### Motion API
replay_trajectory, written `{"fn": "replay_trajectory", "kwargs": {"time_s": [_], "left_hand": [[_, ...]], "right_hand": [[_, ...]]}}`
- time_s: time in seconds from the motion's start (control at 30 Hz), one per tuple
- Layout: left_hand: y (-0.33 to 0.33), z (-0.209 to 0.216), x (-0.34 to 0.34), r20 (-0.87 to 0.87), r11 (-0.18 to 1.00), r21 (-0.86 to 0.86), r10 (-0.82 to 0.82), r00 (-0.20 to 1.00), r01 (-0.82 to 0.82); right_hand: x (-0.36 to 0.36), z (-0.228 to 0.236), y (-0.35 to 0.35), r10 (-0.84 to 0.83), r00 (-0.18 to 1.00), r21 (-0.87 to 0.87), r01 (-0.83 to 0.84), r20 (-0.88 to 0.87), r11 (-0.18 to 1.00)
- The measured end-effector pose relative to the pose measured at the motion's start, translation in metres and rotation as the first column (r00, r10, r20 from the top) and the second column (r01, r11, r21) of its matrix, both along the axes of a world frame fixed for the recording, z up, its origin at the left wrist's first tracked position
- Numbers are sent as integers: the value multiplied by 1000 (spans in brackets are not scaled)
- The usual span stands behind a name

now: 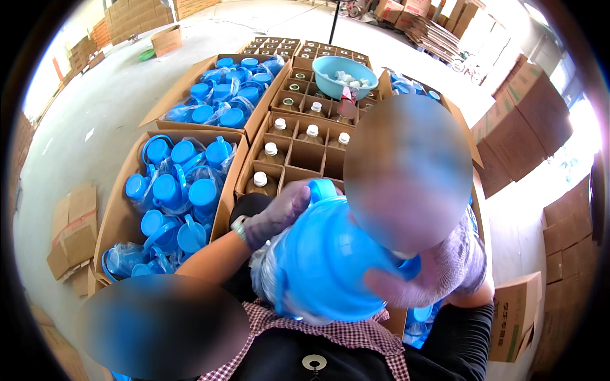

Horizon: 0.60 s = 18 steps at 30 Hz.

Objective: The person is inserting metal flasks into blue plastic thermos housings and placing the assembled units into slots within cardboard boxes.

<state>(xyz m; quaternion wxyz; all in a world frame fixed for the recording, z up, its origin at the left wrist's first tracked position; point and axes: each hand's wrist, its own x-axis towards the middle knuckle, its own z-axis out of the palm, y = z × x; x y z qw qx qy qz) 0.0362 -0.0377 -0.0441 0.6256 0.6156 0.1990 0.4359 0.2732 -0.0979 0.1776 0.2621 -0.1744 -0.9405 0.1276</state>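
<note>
A large blue plastic jug (330,260), partly in clear plastic wrap, is tilted close in front of my body. My left hand (279,216), in a greyish-purple glove, closes around its far left side beside the blue loop handle (323,190). From the right, my gloved right hand (426,279) reaches over the jug, its fingers curled against the blue plastic and somewhat smeared by motion. A blurred round patch hides the area above my right hand. Just beyond the jug, capped bottles (260,183) stand in a divided carton (305,152).
Open cartons of wrapped blue jugs (167,190) stand on the left, with another carton (416,86) at far right. A light-blue basin (344,70) holding white pieces rests on the bottle cartons. Stacked brown boxes (524,120) line the right. Flattened cardboard (75,225) lies on the left floor.
</note>
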Motion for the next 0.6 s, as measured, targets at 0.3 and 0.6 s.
{"fn": "replay_trajectory", "kwargs": {"time_s": [0.3, 0.6], "left_hand": [[-106, 29, 2, -402, 986, 42, -131, 906, 161], [-170, 5, 50, -427, 965, 178, 252, 868, -193]], "right_hand": [[93, -64, -91, -469, 807, 456, 286, 361, 843], [72, -101, -62, -644, 716, 94, 646, 268, 757]]}}
